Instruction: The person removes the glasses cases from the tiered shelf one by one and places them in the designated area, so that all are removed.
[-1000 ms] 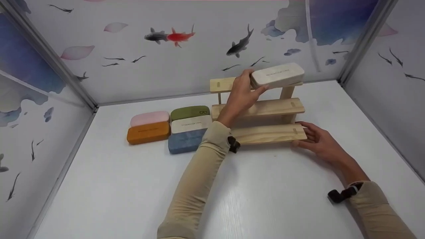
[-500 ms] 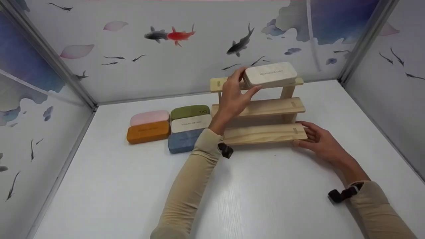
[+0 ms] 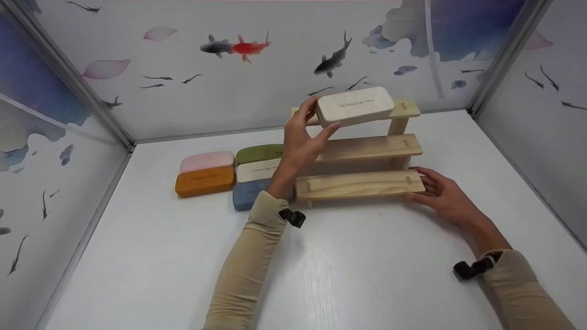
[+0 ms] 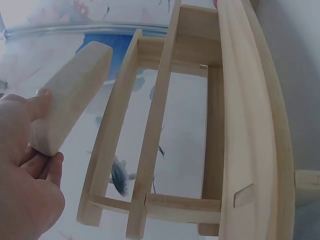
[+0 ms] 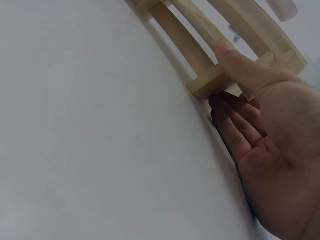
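Observation:
My left hand (image 3: 300,142) grips a white glasses case (image 3: 355,106) by its left end, thumb at the front and fingers behind. The case has small printed lettering on its lid and hangs slightly tilted before the top board of a three-tier wooden display rack (image 3: 360,185). In the left wrist view, a gap shows between the case (image 4: 72,95) and the rack (image 4: 250,125). My right hand (image 3: 442,197) holds the right end of the rack's lowest board. The right wrist view has its thumb over the board and its fingers curled beneath, near the table.
Left of the rack, glasses cases lie close together: pink (image 3: 208,161), orange (image 3: 205,182), green (image 3: 259,153), white (image 3: 257,171) and blue (image 3: 250,193). My left forearm partly covers some. Printed panels (image 3: 206,91) enclose the white table (image 3: 151,256) at the back and sides.
My left hand has moved left along the top board with the white glasses case, baring the board's right end. My right hand stays at the lowest board's end.

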